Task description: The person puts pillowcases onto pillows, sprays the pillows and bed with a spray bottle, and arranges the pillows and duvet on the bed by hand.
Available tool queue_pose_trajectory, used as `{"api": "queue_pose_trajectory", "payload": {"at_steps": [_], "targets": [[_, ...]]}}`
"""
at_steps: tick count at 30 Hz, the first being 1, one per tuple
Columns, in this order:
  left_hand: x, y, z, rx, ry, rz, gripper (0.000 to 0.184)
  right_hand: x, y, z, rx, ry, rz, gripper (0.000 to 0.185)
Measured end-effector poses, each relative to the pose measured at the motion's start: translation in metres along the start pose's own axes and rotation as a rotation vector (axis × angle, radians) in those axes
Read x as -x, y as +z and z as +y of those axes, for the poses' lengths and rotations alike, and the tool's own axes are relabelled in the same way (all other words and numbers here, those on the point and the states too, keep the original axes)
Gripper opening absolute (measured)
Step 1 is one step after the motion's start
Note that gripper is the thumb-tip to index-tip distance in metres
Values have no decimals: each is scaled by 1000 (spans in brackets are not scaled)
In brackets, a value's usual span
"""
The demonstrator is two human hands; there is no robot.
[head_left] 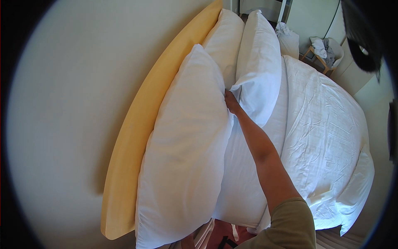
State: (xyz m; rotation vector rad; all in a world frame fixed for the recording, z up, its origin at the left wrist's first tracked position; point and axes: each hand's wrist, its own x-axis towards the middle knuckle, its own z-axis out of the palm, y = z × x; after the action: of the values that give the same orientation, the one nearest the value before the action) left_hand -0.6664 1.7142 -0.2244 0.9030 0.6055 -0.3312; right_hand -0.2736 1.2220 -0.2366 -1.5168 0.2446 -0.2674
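Note:
A large white pillow (186, 141) stands on its edge against the yellow wooden headboard (132, 133). My right hand (231, 102) is closed on this pillow's far right edge, with its fingertips partly hidden in the cloth. Just beyond that hand, a second upright white pillow (259, 66) comes close to it. Another white pillow (224, 45) leans behind, against the headboard. Low in the view, only a small part of my left arm or hand (188, 242) shows beside the near pillow's lower edge; its fingers are hidden.
A white bed sheet (244, 178) covers the mattress, and a rumpled white duvet (323, 128) lies folded back on the right. At the far end are a white bag (288, 41) and a chair (335, 52) with cloths on it. A bare wall (74, 103) runs along the left.

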Motion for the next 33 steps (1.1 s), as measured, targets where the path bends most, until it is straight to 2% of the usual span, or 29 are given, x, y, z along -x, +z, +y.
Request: {"api": "queue_pose_trajectory", "payload": {"at_steps": [4, 6, 7, 9, 11, 13, 14, 16, 17, 19, 20, 22, 23, 25, 30, 31, 32, 33], "targets": [[-7, -2, 1, -16, 1, -36, 48, -2, -2, 3, 206, -45, 138, 31], [-9, -3, 1, -16, 4, -65, 48, 12, -6, -25, 556, 2, 199, 30], [-9, -5, 3, -21, 12, -85, 48, 17, -6, -36, 562, 3, 203, 30], [-9, -7, 8, -30, 29, -120, 49, 23, 4, -63, 792, -212, 417, 32], [-4, -10, 19, -47, 58, -157, 49, 34, 16, -133, 473, -299, 303, 39], [5, -13, 33, -73, 94, -201, 50, 13, 28, -161, 271, -466, 222, 45], [9, -16, 40, -84, 115, -221, 50, 9, 37, -170, 265, -464, 226, 45], [18, -22, 53, -110, 160, -270, 50, -1, 51, -186, 328, -206, -44, 44], [21, -25, 57, -117, 179, -281, 51, -12, 55, -182, 323, -208, -43, 44], [27, -31, 61, -119, 197, -265, 51, -39, 59, -163, 379, -78, -119, 42], [25, -32, 60, -113, 189, -226, 51, -47, 58, -159, 383, -83, -113, 42], [15, -31, 57, -86, 163, -158, 51, -62, 57, -164, 557, -232, 220, 41], [12, -32, 53, -84, 154, -129, 51, -70, 53, -165, 557, -232, 216, 41], [4, -31, 47, -65, 137, -73, 51, -79, 46, -174, 341, -232, 309, 39], [-29, -71, 42, -64, 122, 40, 50, -87, 52, -173, 202, -155, 155, 41], [-4, -7, 62, -216, 277, -153, 52, -86, 50, -183, 222, -131, 95, 44], [9, 8, 77, -213, 269, -153, 52, -84, 49, -191, 241, -104, 32, 47], [17, 14, 92, -70, 231, 27, 40, -82, 49, -199, 244, -99, 31, 47]]}}
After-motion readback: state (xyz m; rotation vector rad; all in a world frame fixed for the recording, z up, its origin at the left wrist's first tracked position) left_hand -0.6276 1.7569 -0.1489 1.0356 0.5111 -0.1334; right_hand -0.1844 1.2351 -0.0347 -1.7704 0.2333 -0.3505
